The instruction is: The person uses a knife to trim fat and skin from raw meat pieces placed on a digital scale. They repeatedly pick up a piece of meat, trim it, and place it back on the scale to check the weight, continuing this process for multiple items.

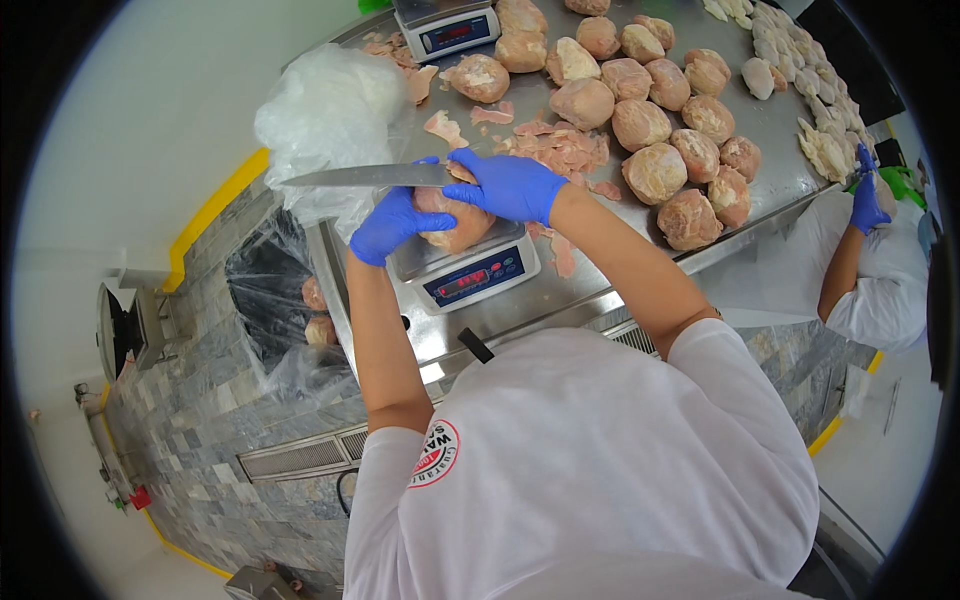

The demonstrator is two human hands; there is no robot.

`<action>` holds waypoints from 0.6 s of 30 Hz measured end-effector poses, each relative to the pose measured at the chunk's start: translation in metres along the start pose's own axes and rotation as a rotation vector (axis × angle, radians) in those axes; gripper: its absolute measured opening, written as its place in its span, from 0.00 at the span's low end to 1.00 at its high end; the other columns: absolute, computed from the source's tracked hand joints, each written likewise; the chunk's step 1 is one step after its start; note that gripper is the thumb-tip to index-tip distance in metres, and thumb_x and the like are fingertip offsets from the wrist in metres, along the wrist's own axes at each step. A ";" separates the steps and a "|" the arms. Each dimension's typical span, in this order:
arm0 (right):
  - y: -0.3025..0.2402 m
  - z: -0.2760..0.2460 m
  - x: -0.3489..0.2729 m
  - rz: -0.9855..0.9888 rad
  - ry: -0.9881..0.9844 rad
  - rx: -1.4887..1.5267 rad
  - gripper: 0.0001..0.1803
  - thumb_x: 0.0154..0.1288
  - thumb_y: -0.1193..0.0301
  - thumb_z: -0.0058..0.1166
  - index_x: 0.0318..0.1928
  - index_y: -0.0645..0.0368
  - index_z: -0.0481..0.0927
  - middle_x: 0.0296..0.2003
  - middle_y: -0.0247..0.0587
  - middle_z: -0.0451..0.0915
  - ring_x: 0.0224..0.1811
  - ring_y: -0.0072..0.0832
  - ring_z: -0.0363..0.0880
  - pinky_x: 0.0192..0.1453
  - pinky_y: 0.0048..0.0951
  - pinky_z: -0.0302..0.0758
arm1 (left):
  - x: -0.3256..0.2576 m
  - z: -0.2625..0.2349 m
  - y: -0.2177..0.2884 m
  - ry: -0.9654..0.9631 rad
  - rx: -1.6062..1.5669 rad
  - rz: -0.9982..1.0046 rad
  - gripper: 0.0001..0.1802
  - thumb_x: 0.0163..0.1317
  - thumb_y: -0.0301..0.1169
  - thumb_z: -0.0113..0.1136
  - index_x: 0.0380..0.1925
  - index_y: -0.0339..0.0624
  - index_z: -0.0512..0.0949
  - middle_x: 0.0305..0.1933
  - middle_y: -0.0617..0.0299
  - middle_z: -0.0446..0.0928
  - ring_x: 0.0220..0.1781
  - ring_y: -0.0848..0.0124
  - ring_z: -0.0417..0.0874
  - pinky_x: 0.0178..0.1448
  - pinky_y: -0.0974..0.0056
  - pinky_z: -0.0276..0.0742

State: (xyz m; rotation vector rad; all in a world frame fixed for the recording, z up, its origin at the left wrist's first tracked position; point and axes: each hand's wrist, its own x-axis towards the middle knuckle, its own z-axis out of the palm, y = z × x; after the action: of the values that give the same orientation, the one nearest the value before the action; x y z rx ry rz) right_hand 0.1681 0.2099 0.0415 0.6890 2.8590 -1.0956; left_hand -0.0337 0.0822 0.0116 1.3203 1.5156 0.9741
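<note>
A round ball of raw pale-pink meat point(462, 226), which looks like poultry, rests on the platform of a small digital scale point(482, 279). My left hand point(392, 224), in a blue glove, is closed round the ball's left side, its thumb across the front. In my right hand point(515, 188), also gloved in blue, is a long knife point(365, 176). Its blade points left and lies across the far top of the ball, over my left fingers. A small piece of meat shows beside the right fingers. The knife's handle is hidden in my grip.
On the steel table point(770, 195), many meat balls point(655, 173) crowd the right, with trimmings point(565, 150) beside them. A clear plastic bag point(330, 110) and second scale point(452, 35) stand farther off. A lined black crate point(265, 290) is at left. A co-worker's gloved hand point(868, 205) shows at right.
</note>
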 end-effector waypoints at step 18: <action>0.008 0.016 -0.015 0.129 0.126 0.190 0.39 0.74 0.41 0.43 0.75 0.52 0.61 0.58 0.61 0.80 0.59 0.55 0.79 0.63 0.47 0.75 | -0.007 0.027 0.009 0.256 0.210 0.071 0.63 0.36 0.46 0.86 0.69 0.31 0.60 0.69 0.44 0.65 0.70 0.54 0.70 0.73 0.55 0.68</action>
State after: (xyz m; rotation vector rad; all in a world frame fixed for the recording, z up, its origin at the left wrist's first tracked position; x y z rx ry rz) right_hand 0.1821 0.1988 0.0262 0.9705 2.7857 -1.3627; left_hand -0.0044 0.0769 0.0127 1.4473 1.8159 1.0849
